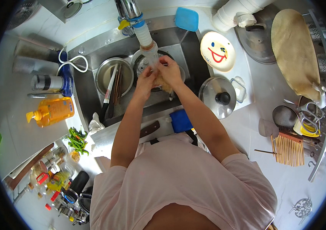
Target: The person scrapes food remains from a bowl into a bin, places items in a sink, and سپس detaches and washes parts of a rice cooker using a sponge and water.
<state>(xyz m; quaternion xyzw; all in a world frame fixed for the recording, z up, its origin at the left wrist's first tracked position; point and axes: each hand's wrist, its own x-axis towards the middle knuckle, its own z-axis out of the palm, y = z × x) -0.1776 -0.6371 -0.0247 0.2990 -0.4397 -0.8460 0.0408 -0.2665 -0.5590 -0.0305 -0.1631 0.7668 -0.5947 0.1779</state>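
Note:
Both hands are over the steel sink [89,76], right under the clear end of the tap hose [150,53]. My left hand [146,82] and my right hand [170,72] pinch a tan, fibrous piece [164,84], perhaps a loofah scrubber; the fingers hide part of it. Beneath them, a dark-rimmed round pan or lid [141,64] lies in the basin, mostly covered by the hands. To the left stands a steel pot [101,82] of cloudy liquid, with white and brown chopsticks [114,79] leaning in it. Dark handles [111,110] lie beside the pot.
Right of the sink are a plate with a smiling face [213,54], a glass lid [209,95] and a blue plastic lid [187,19]. An orange soap bottle [55,112] and green chillies [77,141] lie left. A brown-handled knife [150,129] rests at the front edge.

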